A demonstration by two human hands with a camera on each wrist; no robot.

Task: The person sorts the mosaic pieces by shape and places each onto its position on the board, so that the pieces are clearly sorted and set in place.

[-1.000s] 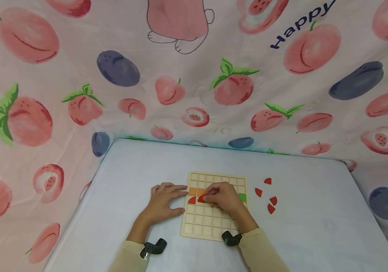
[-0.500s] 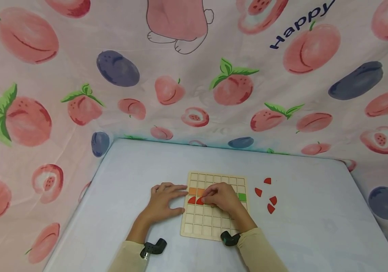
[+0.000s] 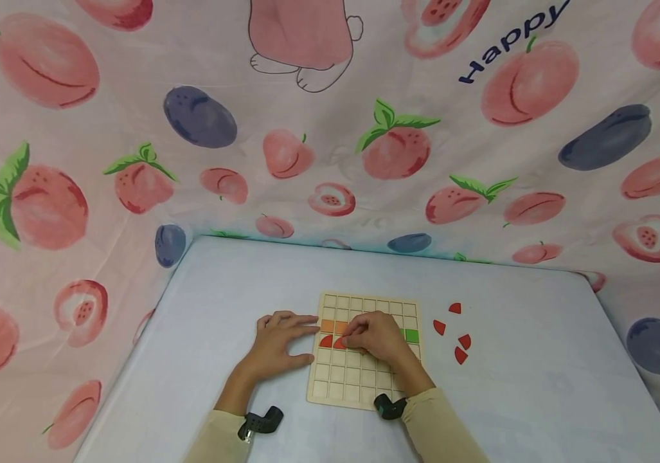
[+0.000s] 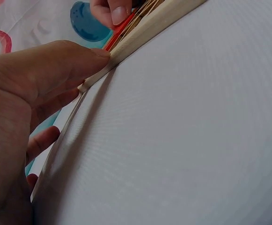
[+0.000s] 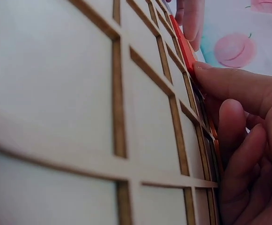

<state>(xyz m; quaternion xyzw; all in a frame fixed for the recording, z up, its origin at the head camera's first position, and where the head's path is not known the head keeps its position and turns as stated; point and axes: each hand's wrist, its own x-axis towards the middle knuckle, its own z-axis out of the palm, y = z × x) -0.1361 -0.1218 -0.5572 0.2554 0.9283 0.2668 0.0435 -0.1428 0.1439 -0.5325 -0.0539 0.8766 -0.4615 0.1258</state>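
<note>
A pale wooden grid board (image 3: 344,391) lies on the white table. Along its left edge rests my left hand (image 3: 276,342), fingers spread and fairly straight, with the thumb tip at the wooden rim in the left wrist view. My right hand (image 3: 378,337) reaches over the board and pinches a red quarter-circle piece (image 3: 338,343) by its right side, low in a grid square. In the right wrist view the thumb (image 5: 238,86) touches the red piece's end. Left of it, another red quarter-circle (image 3: 326,341) fills the neighbouring square. Part of the board is hidden under the right hand.
Orange square pieces (image 3: 327,326) sit in the row above the red ones, and a green square (image 3: 412,335) is at the board's right side. Several loose red quarter-circles (image 3: 439,327) lie right of the board. A fruit-printed cloth (image 3: 330,161) hangs behind the table.
My right hand has shifted the red piece slightly left and down into the square beside the first red one. Over the last half second it barely moves. The left hand stays put.
</note>
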